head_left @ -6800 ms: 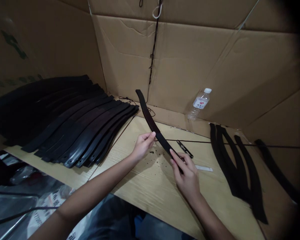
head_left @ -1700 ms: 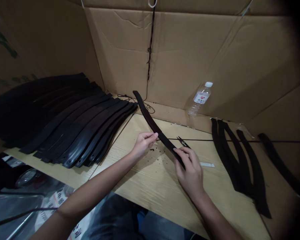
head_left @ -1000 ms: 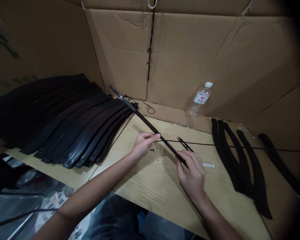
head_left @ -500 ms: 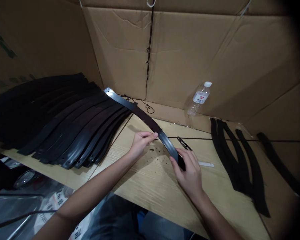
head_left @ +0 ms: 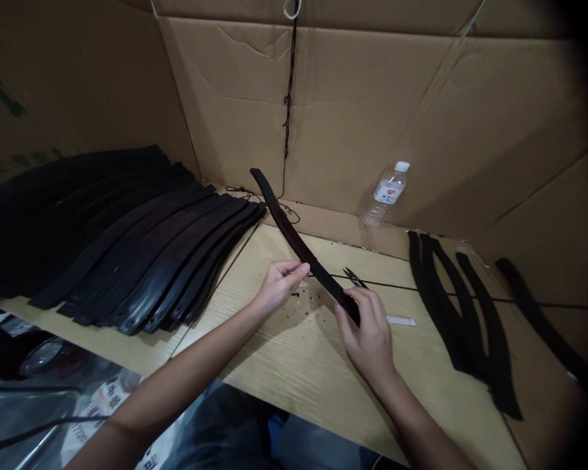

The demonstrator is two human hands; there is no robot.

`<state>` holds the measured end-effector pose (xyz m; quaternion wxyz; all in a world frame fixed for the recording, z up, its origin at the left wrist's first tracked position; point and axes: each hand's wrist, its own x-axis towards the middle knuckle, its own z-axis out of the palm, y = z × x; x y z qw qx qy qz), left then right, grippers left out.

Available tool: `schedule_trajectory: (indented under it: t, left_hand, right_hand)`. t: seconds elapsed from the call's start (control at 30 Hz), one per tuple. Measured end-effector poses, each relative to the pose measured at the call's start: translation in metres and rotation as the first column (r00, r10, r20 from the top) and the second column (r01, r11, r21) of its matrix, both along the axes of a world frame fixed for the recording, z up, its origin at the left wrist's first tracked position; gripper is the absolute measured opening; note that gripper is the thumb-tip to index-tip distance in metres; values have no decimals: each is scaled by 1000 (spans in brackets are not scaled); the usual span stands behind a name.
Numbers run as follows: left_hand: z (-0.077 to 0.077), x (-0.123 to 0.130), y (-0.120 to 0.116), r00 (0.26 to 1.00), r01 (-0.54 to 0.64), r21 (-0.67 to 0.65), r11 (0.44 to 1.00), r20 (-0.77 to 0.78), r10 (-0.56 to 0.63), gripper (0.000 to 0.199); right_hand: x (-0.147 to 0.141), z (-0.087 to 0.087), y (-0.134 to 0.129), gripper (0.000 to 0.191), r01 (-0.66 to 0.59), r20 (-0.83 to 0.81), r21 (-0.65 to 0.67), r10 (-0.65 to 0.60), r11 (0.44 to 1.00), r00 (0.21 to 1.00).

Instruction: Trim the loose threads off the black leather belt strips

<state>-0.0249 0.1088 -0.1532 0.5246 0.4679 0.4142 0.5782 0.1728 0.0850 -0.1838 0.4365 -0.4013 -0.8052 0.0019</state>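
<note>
A long, curved black strip [head_left: 298, 244] is held up over the wooden table, its far end pointing up and away toward the cardboard wall. My left hand [head_left: 280, 284] pinches its edge near the middle between thumb and fingers. Around the strip's near end, my right hand [head_left: 368, 326] is closed, covering part of it. Small black scissors-like snips [head_left: 355, 279] lie just beyond my right hand, and a white flat piece [head_left: 400, 320] lies to its right. Dark crumbs are scattered on the table beneath the strip.
A large pile of black strips [head_left: 147, 261] covers the left side. More black strips [head_left: 494, 326] lie at the right. A plastic bottle [head_left: 388, 192] stands near the cardboard wall [head_left: 362, 98]. Dark cord [head_left: 288, 117] hangs down the wall. The table's front edge [head_left: 274, 405] is near my lap.
The held strip has turned about its length, so its shiny face no longer shows, and its far end has swung right. Both hands keep hold in nearly the same places.
</note>
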Motion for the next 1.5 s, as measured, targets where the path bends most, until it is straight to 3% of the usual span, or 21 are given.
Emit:
schedule_trajectory:
  t: [0.07, 0.17, 0.4, 0.7, 0.93, 1.03, 1.17, 1.5]
  left_hand:
    - [-1, -1, 1, 1000, 9, 5, 1000, 1, -9, 48]
    - [-2, -2, 1, 1000, -1, -2, 1000, -4, 1, 48]
    - [-3, -1, 2, 996, -87, 12, 996, -16, 87, 48]
    - [-3, 4, 2, 990, -129, -78, 988, 42, 133, 47]
    - [-1, 5, 2, 1000, 1, -14, 1000, 26, -1, 46]
    - [-3, 6, 3, 999, 41, 15, 999, 34, -41, 45]
    - [-7, 6, 4, 997, 57, 53, 997, 42, -60, 41]
    - [-11, 8, 6, 999, -41, 1, 999, 33, 41, 45]
  right_hand:
    - [-1, -1, 0, 34, 28, 19, -39, -27, 999, 999]
    - [-1, -2, 2, 28, 39, 30, -62, -37, 997, 999]
    - [0, -1, 5, 19, -5, -32, -13, 5, 1000, 999]
    - [0, -1, 5, 19, -38, -55, 76, 43, 996, 998]
    - [3, -2, 8, 19, -28, -52, 66, 32, 997, 998]
    - [5, -4, 11, 25, -9, -89, 8, 9, 1000, 996]
    - [6, -7, 13, 25, -76, -93, -87, 67, 993, 993]
    - [8, -15, 16, 22, -30, -83, -61, 25, 998, 996]
